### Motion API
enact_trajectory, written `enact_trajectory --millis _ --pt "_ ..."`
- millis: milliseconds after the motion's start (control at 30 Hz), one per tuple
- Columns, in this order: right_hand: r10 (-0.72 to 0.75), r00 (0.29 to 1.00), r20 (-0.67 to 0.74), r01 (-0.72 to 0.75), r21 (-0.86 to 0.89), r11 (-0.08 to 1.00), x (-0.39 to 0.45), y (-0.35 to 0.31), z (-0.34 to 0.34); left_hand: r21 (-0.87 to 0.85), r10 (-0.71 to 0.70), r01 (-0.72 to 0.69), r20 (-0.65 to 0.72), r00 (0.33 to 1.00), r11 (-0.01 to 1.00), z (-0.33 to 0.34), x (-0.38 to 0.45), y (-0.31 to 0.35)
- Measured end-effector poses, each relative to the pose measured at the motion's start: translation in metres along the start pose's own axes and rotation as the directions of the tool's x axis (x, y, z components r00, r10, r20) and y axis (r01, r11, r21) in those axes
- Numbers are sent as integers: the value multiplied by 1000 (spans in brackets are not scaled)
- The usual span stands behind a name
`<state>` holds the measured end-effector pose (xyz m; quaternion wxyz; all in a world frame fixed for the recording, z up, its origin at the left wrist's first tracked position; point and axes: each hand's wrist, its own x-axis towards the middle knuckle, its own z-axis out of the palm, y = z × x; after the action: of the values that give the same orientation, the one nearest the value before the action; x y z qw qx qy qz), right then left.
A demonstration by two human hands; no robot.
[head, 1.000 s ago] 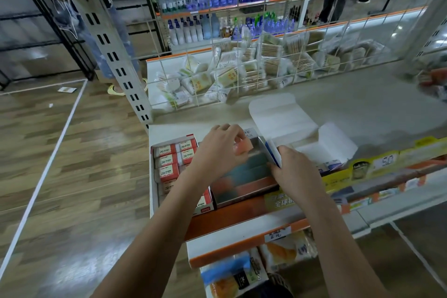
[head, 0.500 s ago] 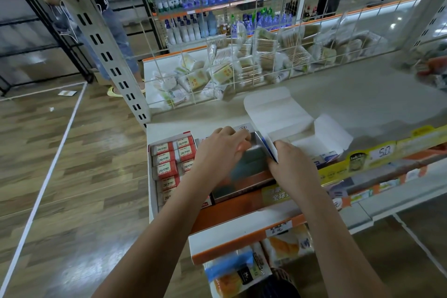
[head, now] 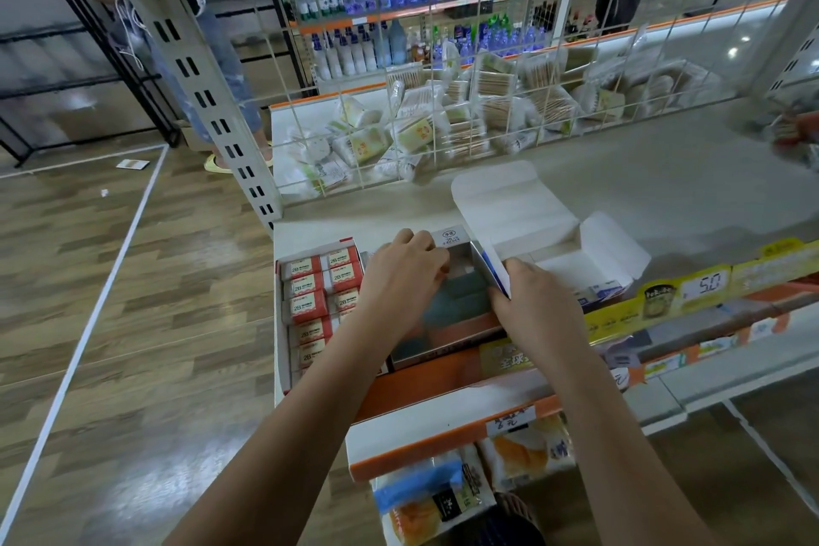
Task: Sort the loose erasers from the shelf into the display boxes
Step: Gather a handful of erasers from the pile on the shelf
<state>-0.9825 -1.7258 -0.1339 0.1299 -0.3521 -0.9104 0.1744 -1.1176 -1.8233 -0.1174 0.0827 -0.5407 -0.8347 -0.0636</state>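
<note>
On the pale grey shelf [head: 642, 191], seen from the head camera, three display boxes sit side by side along the front edge. At 9 o'clock of the hands, the left box [head: 283, 324] holds rows of red-and-white 2B erasers [head: 306, 306]. The middle box [head: 461, 301] shows dark, blurred contents. The left hand [head: 399, 275] curls its fingers over this box's far end; whether it holds an eraser I cannot tell. The right hand [head: 536, 301] pinches the blue-and-white flap [head: 494, 270] between the middle box and the open white box [head: 571, 248] at 3 o'clock. At 12 o'clock a wire grid [head: 443, 102] backs the shelf, with packets of cotton swabs [head: 443, 124] behind it. Wood-look flooring [head: 111, 301] spreads at 9 o'clock, crossed by white tape lines.
</note>
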Motion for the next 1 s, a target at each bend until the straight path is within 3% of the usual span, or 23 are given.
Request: enact_trajectory --millis 233,633,900,1000 --pt "-13 1000 18 14 -7 1000 3 0 0 -45 -47 50 76 996 998 -5 -5 -2" --pt "-44 999 31 44 3 999 5 5 3 14 -250 250 42 967 968 -16 -19 -9" --pt "-59 997 46 59 -9 998 6 7 3 -19 -220 222 73 973 975 -17 -16 -8" --pt "-62 992 114 59 26 998 8 7 -2 -41 -177 181 75 981 983 -19 -11 -4"
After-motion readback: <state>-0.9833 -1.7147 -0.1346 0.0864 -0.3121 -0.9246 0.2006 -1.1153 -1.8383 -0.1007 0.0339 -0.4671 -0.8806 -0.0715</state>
